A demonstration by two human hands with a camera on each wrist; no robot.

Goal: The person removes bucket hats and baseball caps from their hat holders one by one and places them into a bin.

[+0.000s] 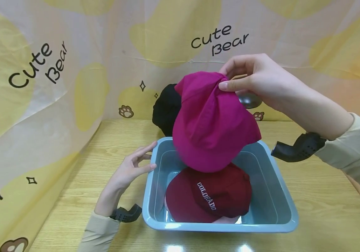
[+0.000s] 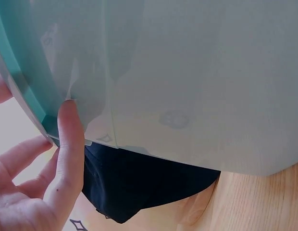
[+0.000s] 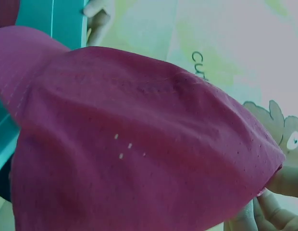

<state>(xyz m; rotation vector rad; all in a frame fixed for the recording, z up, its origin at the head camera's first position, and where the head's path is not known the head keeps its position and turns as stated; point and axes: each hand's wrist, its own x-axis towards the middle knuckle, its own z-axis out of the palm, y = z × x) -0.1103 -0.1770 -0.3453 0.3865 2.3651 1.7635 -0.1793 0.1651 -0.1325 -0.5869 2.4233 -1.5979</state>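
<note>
While our right hand (image 1: 260,78) pinches the magenta cap (image 1: 209,129) by its crown above the blue bin (image 1: 224,227), we do best to steady that bin with our left hand (image 1: 131,171), fingers spread against it.

Cloth-screened workspace, room type unclear, "Cute Bear" drape (image 1: 158,45), wood-grain tabletop (image 1: 322,206)

Even, bright light is filling the head view, two glare spots whitening the table (image 1: 209,242) rightward of the left hand (image 1: 132,168). Beside it, the bin (image 2: 226,91) is carrying faint reflections. In the right-wrist view, a greenish cast is dulling the cap (image 3: 139,130) in the right hand (image 3: 274,209).
</note>
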